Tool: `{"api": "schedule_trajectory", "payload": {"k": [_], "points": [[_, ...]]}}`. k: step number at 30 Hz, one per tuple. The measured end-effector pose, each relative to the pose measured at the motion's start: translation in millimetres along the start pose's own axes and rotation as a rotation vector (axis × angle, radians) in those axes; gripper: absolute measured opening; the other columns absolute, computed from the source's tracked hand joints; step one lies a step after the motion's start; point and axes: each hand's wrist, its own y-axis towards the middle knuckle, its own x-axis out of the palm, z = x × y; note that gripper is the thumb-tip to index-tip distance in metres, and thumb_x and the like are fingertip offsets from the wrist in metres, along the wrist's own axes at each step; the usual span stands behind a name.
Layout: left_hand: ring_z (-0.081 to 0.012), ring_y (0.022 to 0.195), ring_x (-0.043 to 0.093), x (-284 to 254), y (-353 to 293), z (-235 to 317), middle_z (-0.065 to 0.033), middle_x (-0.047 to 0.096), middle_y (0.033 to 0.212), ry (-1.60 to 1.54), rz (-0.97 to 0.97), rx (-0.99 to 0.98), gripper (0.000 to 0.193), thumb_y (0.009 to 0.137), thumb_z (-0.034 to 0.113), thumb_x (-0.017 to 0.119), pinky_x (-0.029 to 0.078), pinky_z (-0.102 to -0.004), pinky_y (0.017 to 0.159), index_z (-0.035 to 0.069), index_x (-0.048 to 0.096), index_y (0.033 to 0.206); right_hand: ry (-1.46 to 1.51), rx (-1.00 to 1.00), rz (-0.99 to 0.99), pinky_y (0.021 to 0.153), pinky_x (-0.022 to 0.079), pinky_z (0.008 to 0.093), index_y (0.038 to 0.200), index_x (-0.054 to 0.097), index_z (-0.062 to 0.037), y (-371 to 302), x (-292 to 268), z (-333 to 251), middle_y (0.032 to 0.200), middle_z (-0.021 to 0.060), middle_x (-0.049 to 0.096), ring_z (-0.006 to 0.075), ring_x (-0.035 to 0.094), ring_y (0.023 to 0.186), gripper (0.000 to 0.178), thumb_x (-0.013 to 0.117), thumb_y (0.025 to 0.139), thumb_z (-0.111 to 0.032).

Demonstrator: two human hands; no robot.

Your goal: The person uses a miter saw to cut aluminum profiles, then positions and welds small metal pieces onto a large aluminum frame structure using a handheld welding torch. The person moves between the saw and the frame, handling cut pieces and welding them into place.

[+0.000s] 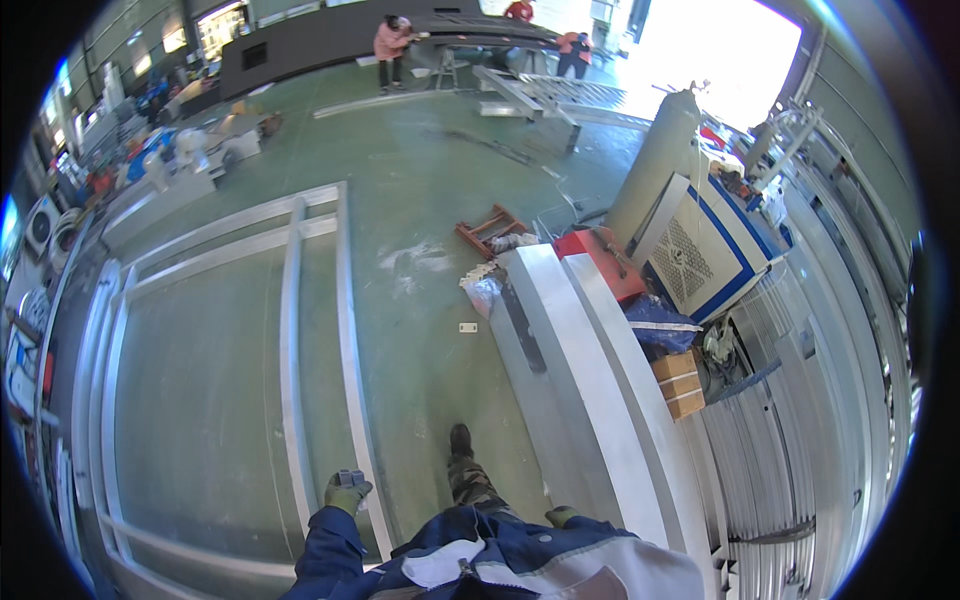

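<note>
My left hand, in an olive work glove, is closed around a few small grey metal blocks, whose exact kind I cannot make out. It is above the right side of a large silver metal frame lying on the floor. My right hand, gloved too, hangs low beside my jacket, close to a long silver metal box section. Most of that hand is hidden, and its fingers do not show clearly. A small pale plate with two dark marks lies on the green floor ahead of my boot.
On the right stand a tall grey cylinder, a white and blue machine, a cardboard box and stacked metal profiles. A reddish-brown stool lies ahead. Several people work at a long dark panel far off.
</note>
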Motion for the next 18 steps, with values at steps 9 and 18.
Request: {"api": "schedule_trajectory", "payload": {"k": [9,18], "points": [[-0.0247,0.076,0.068,-6,134,43,-0.008,0.071,0.087,0.106,0.098,-0.233,0.022,0.086,0.019,0.075,0.057,-0.0393,0.071,0.007,0.067,0.103,-0.199,-0.13,-0.08,0.091,0.054,0.0435,0.12,0.073,-0.0034,118,-77,-261,0.109,0.0175,0.076,0.0333,0.072,0.101,0.057,0.064,0.087,-0.049],[-0.0282,0.083,0.07,27,315,133,-0.0105,0.073,0.096,0.049,0.154,-0.382,0.036,0.076,0.015,0.084,0.057,-0.0409,0.076,0.004,0.069,0.107,-0.041,-0.385,0.148,0.107,0.047,0.0441,0.135,0.063,-0.0026,203,-185,-550,0.132,0.0242,0.066,0.0393,0.06,0.127,0.068,0.06,0.088,-0.053]]}}
